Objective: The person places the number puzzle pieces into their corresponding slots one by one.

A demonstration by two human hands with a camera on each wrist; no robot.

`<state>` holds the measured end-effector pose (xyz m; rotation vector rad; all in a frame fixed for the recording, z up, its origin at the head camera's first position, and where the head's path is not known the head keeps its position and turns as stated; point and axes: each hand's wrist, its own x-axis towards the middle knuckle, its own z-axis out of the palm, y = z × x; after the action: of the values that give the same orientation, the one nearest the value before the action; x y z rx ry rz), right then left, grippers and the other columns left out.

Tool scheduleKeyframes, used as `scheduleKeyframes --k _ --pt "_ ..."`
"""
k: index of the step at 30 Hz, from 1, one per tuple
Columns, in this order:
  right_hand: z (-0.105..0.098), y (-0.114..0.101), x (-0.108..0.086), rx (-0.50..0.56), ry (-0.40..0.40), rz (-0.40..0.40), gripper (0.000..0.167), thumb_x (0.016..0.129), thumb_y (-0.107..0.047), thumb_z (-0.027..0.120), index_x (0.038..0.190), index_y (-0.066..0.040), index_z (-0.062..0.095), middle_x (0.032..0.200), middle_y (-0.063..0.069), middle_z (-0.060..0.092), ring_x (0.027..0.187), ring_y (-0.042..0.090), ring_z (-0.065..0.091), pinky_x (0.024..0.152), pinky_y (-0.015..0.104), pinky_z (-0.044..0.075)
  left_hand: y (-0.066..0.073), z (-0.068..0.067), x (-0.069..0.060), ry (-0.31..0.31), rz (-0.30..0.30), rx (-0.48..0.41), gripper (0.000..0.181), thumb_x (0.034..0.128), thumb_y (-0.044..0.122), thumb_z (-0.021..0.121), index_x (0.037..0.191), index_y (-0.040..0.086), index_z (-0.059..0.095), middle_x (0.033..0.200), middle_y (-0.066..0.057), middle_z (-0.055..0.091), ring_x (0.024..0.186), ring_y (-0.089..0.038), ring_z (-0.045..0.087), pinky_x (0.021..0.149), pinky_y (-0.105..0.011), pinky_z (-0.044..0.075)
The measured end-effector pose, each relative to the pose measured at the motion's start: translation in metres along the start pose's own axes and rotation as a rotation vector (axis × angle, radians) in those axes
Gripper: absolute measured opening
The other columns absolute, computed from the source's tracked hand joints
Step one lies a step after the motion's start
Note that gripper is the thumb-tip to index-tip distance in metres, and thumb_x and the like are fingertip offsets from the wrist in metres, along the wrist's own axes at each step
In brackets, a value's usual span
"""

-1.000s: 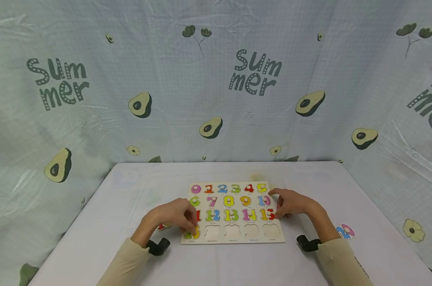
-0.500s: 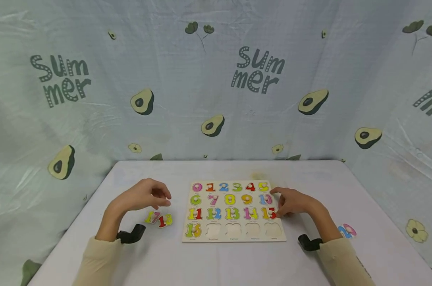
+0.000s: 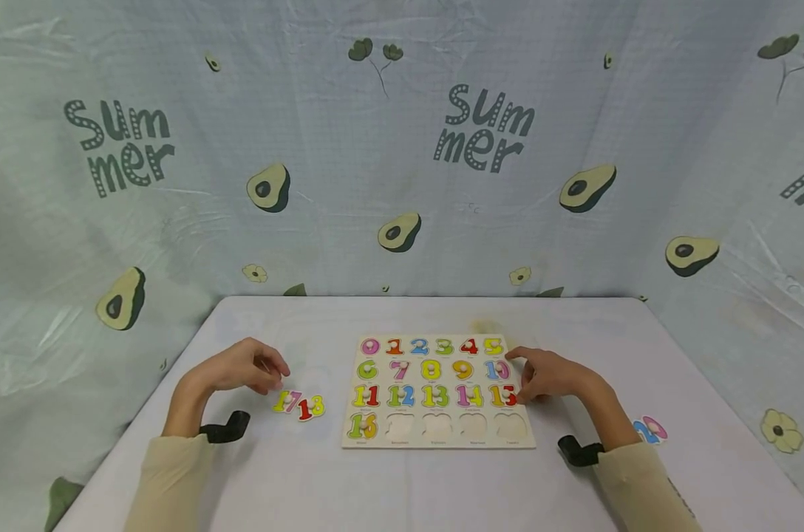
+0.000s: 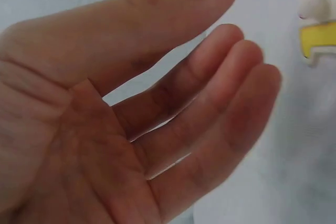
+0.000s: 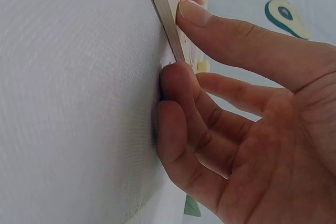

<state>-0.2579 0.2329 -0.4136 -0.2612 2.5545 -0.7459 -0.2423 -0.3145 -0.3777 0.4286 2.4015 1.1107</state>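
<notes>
A wooden peg puzzle board [image 3: 435, 446] lies on the table with colourful numbers 0 to 16 seated in it. Its bottom row shows several bare recesses. My left hand [image 3: 232, 367] hovers at the 17 piece [image 3: 286, 401], fingers loosely bent and holding nothing; in the left wrist view a pegged piece [image 4: 319, 34] lies beyond the fingertips. A red and yellow number piece [image 3: 311, 408], apparently 18, lies beside the 17. My right hand [image 3: 550, 374] holds the board's right edge, thumb [image 5: 197, 14] on its rim and other fingers curled against its side.
A blue and pink number piece [image 3: 650, 429], partly behind the right wrist, lies to the right on the white table [image 3: 349, 488]. A patterned cloth [image 3: 335, 148] hangs behind and along the sides. Black wrist mounts [image 3: 227, 427] stick out from the wrists.
The left hand has let go of the 16 piece, which sits in the bottom row, and moved left to the loose pieces. The right hand stays at the board's edge.
</notes>
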Motion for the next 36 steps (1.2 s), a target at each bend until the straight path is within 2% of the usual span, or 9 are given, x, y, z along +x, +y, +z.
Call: scheduleKeyframes --k 4,7,17,27,36 --pt "-0.001 0.000 0.000 0.006 0.005 0.001 0.079 0.081 -0.017 0.087 0.148 -0.007 0.047 0.089 0.008 0.060 0.077 0.021 0.057 0.068 0.032 0.051 -0.011 0.002 0.006 -0.068 -0.024 -0.022 0.023 0.0864 0.003 0.072 0.108 -0.007 0.073 0.090 -0.008 0.071 0.079 -0.019 0.066 0.074 -0.032 0.060" --pt "0.000 0.001 0.000 0.010 0.005 -0.007 0.078 0.082 -0.016 0.086 0.149 -0.007 0.047 0.089 0.008 0.059 0.077 0.021 0.056 0.069 0.032 0.050 -0.016 0.004 0.011 -0.093 -0.016 -0.017 0.021 0.0844 0.003 0.075 0.103 -0.006 0.075 0.086 -0.006 0.072 0.077 -0.017 0.065 0.072 -0.030 0.059" --pt "-0.001 -0.001 0.000 0.014 -0.001 -0.013 0.077 0.082 -0.016 0.085 0.148 -0.006 0.047 0.089 0.007 0.060 0.078 0.020 0.057 0.069 0.030 0.050 -0.016 0.014 0.019 -0.058 -0.030 0.045 0.012 0.0800 0.004 0.081 0.090 -0.001 0.077 0.071 -0.001 0.067 0.065 -0.013 0.058 0.063 -0.028 0.052" --pt "-0.002 -0.002 0.000 0.015 0.009 -0.002 0.078 0.081 -0.016 0.087 0.148 -0.006 0.048 0.089 0.008 0.059 0.077 0.020 0.057 0.068 0.031 0.051 -0.012 0.017 0.019 -0.037 -0.065 0.080 0.009 0.0812 0.004 0.081 0.089 0.002 0.077 0.071 0.000 0.066 0.065 -0.014 0.057 0.064 -0.029 0.051" --pt "0.002 -0.001 0.000 0.018 0.021 0.013 0.079 0.080 -0.016 0.087 0.148 -0.008 0.048 0.088 0.008 0.059 0.076 0.021 0.057 0.068 0.031 0.051 -0.011 0.019 0.017 -0.048 -0.060 0.073 0.009 0.0814 0.003 0.078 0.089 -0.002 0.076 0.078 -0.002 0.069 0.067 -0.015 0.058 0.064 -0.030 0.052"
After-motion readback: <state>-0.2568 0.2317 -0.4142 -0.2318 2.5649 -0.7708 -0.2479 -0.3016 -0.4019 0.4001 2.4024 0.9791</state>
